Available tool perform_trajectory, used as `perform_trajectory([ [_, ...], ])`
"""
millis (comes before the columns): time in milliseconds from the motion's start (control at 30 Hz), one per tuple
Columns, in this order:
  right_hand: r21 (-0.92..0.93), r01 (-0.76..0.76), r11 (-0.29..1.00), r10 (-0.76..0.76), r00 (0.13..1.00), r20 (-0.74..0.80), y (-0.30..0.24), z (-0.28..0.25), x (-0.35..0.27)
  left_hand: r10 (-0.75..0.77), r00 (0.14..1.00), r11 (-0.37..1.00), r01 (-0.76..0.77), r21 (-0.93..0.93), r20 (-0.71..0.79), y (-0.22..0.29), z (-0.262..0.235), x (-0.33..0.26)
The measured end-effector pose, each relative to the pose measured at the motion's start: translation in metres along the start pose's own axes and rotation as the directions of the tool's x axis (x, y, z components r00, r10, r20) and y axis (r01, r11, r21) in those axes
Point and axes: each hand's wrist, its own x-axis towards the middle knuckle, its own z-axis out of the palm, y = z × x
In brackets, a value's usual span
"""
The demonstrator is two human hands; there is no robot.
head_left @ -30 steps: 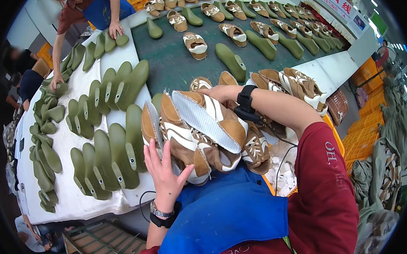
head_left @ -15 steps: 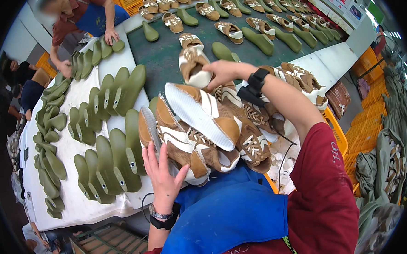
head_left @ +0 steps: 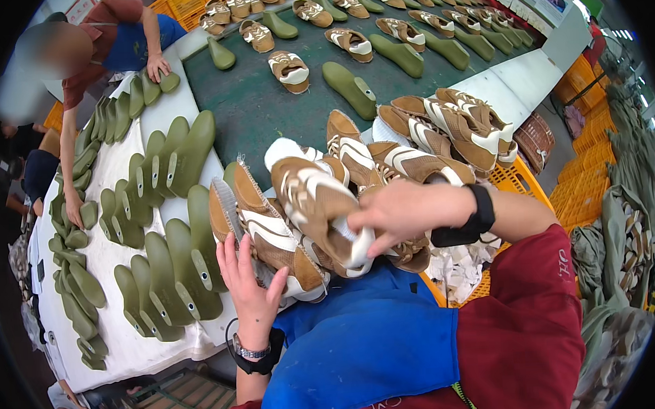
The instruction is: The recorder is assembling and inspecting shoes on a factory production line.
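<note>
My right hand grips a brown and white shoe upper by its open end, held over a pile of similar uppers in front of my chest. My left hand, fingers spread, presses flat against another brown and white upper at the left side of the pile. A black wristband is on my right wrist and a watch on my left. My blue apron fills the lower middle.
Rows of olive green shoe lasts lie on the white-covered table to my left. A dark green conveyor carries lasts and uppers away. Another person's hands rest on lasts at the far left. Orange crates stand at right.
My right hand has drawn back from over the conveyor toward my chest, bringing a shoe upper down onto the pile. My left hand stays against the pile's left side.
</note>
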Motion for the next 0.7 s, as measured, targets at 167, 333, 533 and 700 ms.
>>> perform_trajectory([
  [167,0.248,0.085,0.965,0.005,0.939,-0.344,0.009,0.012,-0.019,0.006,1.000,1.000,-0.006,0.019,-0.013,0.006,-0.007,0.000],
  [333,0.194,-0.384,0.903,0.377,0.923,0.075,0.021,0.063,-0.096,0.016,1.000,0.999,-0.015,-0.049,0.010,0.009,-0.005,0.000],
  [533,0.210,-0.570,0.794,0.600,0.679,-0.423,0.063,0.207,-0.093,0.040,0.999,0.998,-0.040,-0.045,0.001,0.005,-0.004,0.006],
  [700,0.503,-0.582,0.639,0.766,0.537,-0.352,0.069,0.223,-0.090,0.027,1.000,1.000,-0.027,0.004,0.004,-0.002,-0.007,0.008],
])
